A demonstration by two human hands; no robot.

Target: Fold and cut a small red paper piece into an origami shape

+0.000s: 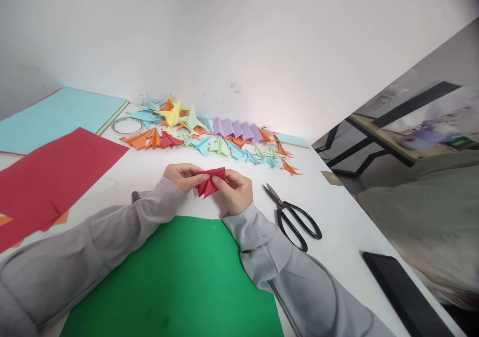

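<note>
Between my two hands is a small folded piece of red paper (211,183), with pointed flaps hanging down at its lower edge. My left hand (184,176) pinches its left end between thumb and fingers. On the other side my right hand (236,190) grips it, the thumb pressed on the front face. Both hands are closed, held over the white table just beyond a large green sheet (172,277). Black-handled scissors (292,217) lie to the right of my right hand, blades slightly apart.
Folded paper pieces (220,145) in several colours line the table by the wall. A roll of tape (127,125) lies at their left. Red sheets (63,177) and light-blue sheets (63,115) cover the left side. A black phone-like slab (406,292) rests near the right edge.
</note>
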